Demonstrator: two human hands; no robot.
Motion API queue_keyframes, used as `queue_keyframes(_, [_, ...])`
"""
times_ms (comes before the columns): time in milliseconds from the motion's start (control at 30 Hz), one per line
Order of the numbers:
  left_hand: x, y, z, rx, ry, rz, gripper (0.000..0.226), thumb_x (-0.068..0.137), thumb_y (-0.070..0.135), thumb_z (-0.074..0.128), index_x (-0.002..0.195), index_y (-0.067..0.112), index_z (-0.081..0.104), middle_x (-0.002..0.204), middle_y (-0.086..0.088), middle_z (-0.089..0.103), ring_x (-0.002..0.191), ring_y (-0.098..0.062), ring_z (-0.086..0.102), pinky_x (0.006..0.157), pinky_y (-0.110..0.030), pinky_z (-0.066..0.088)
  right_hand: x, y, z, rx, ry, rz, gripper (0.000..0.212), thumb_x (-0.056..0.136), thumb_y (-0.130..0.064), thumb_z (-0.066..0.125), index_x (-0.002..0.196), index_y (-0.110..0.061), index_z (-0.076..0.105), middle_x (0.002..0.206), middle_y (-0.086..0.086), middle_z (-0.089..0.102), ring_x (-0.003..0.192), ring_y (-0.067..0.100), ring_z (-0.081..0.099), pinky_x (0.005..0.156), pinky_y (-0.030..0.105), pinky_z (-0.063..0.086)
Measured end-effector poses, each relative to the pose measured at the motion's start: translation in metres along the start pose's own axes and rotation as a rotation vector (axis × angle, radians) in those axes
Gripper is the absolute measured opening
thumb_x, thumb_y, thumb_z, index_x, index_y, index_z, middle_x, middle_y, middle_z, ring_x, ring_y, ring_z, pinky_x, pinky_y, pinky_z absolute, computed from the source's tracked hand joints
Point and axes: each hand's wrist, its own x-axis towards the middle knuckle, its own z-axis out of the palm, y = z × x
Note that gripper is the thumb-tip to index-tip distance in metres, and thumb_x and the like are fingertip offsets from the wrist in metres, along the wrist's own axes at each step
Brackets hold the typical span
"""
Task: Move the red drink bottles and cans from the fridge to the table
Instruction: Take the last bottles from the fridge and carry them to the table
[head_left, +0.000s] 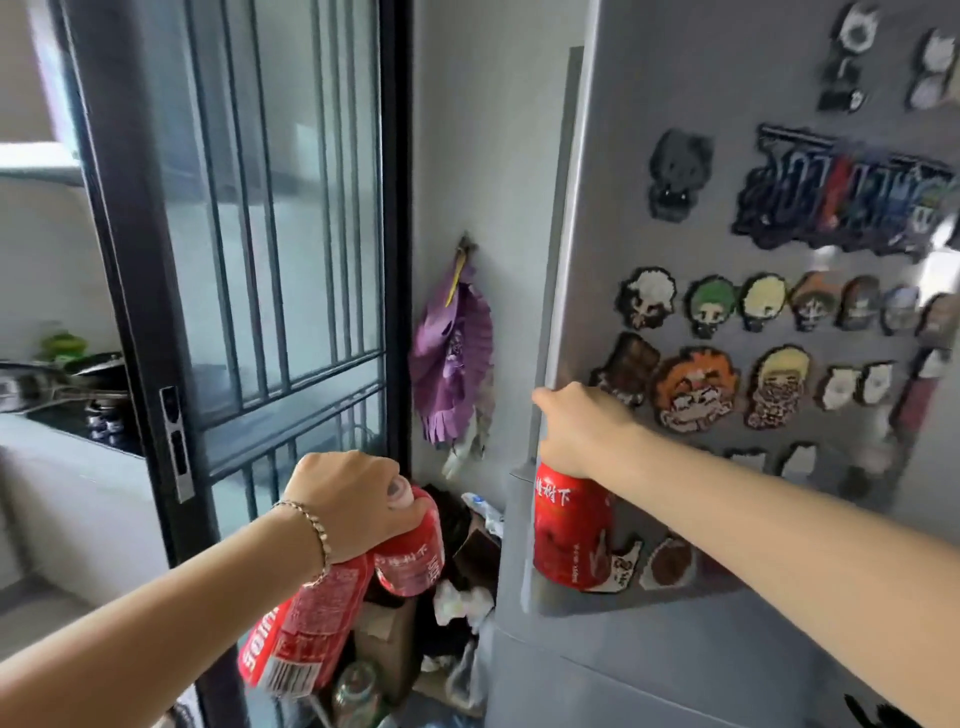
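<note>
My left hand (358, 501) grips two red drinks from above: a red can (413, 553) and a red bottle (296, 639) that hangs slanted down to the left. My right hand (582, 434) holds another red can (571, 530) by its top, and its knuckles lie against the left edge of the grey fridge door (727, 218), which looks closed. The fridge's inside is hidden. No table shows in this view.
Many cartoon magnets cover the fridge door. A purple fan (452, 364) hangs on the wall between the fridge and a black-framed sliding glass door (249, 260). Boxes, bags and bottles (441, 613) crowd the floor gap below. A kitchen counter with pans (62, 389) lies left.
</note>
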Motion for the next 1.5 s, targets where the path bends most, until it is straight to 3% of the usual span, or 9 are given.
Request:
queue_keyframes(200, [0.08,-0.028,0.03,0.017,-0.012,-0.116,0.052,0.083,0.07,0.032,0.088,0.025,0.059,0.078,0.01,0.059,0.074,-0.01,0.059,0.063,-0.021,0.043,0.135,-0.002,0.028,-0.065,-0.028,-0.032,0.036,0.087,-0.015,0.051,0.122,-0.006,0.054,0.128,0.017,0.054,0.117,0.034,0.055,0.089,0.035,0.048])
queue_keyframes(333, [0.126,-0.035,0.043,0.021,-0.007,-0.152,0.05,0.084,0.07,0.031,0.079,0.025,0.053,0.066,0.01,0.048,0.068,-0.011,0.053,0.057,-0.02,0.036,0.207,0.007,0.046,-0.136,-0.043,-0.013,0.037,0.087,-0.016,0.05,0.123,-0.008,0.057,0.128,0.014,0.056,0.119,0.03,0.055,0.091,0.035,0.049])
queue_keyframes(467, [0.173,-0.045,0.065,-0.006,-0.03,-0.153,0.049,0.084,0.07,0.032,0.079,0.025,0.052,0.073,0.011,0.053,0.069,-0.011,0.054,0.062,-0.021,0.039,0.266,0.017,0.059,-0.152,-0.046,0.037,0.038,0.09,-0.017,0.049,0.128,-0.009,0.054,0.132,0.012,0.055,0.121,0.027,0.055,0.092,0.034,0.049])
queue_keyframes(800, [0.26,-0.077,0.114,-0.025,-0.078,-0.021,0.053,0.083,0.072,0.029,0.082,0.025,0.053,0.083,0.009,0.063,0.078,-0.013,0.061,0.067,-0.024,0.043,0.326,0.021,0.077,-0.127,-0.031,0.178,0.031,0.088,-0.011,0.05,0.117,-0.01,0.061,0.12,0.011,0.062,0.111,0.029,0.06,0.082,0.03,0.05])
queue_keyframes(967, [0.272,-0.09,0.121,-0.035,-0.071,0.021,0.055,0.083,0.073,0.029,0.083,0.023,0.054,0.079,0.009,0.061,0.075,-0.011,0.061,0.065,-0.023,0.041,0.319,0.017,0.08,-0.124,-0.023,0.186,0.032,0.087,-0.011,0.049,0.118,-0.012,0.056,0.121,0.011,0.061,0.113,0.03,0.059,0.088,0.032,0.048])
queue_keyframes(1067, [0.267,-0.095,0.123,-0.032,-0.08,0.051,0.049,0.084,0.071,0.03,0.076,0.026,0.046,0.078,0.009,0.058,0.075,-0.013,0.059,0.066,-0.024,0.04,0.305,0.007,0.083,-0.066,-0.024,0.104,0.028,0.085,-0.009,0.049,0.113,-0.012,0.049,0.116,0.012,0.06,0.107,0.032,0.06,0.075,0.031,0.047])
queue_keyframes(1167, [0.259,-0.099,0.121,-0.017,-0.102,0.036,0.053,0.083,0.071,0.03,0.084,0.024,0.055,0.08,0.008,0.06,0.079,-0.015,0.06,0.07,-0.026,0.044,0.289,-0.01,0.086,-0.001,-0.048,-0.044,0.013,0.086,-0.013,0.05,0.096,-0.015,0.042,0.111,0.012,0.061,0.102,0.032,0.06,0.066,0.029,0.035])
queue_keyframes(1400, [0.188,-0.099,0.103,0.048,-0.149,-0.166,0.053,0.084,0.069,0.031,0.092,0.023,0.057,0.079,0.007,0.056,0.078,-0.017,0.059,0.067,-0.026,0.041,0.26,-0.055,0.091,0.213,-0.026,-0.296,0.015,0.086,-0.025,0.051,0.077,-0.013,0.054,0.097,0.013,0.064,0.092,0.031,0.061,0.073,0.032,0.045])
queue_keyframes(1500, [0.142,-0.092,0.093,0.091,-0.166,-0.3,0.052,0.084,0.068,0.031,0.088,0.024,0.057,0.089,0.005,0.064,0.085,-0.018,0.063,0.072,-0.028,0.044,0.242,-0.08,0.095,0.22,-0.028,-0.458,0.023,0.087,-0.031,0.051,0.096,-0.013,0.061,0.109,0.011,0.065,0.103,0.032,0.061,0.082,0.032,0.047])
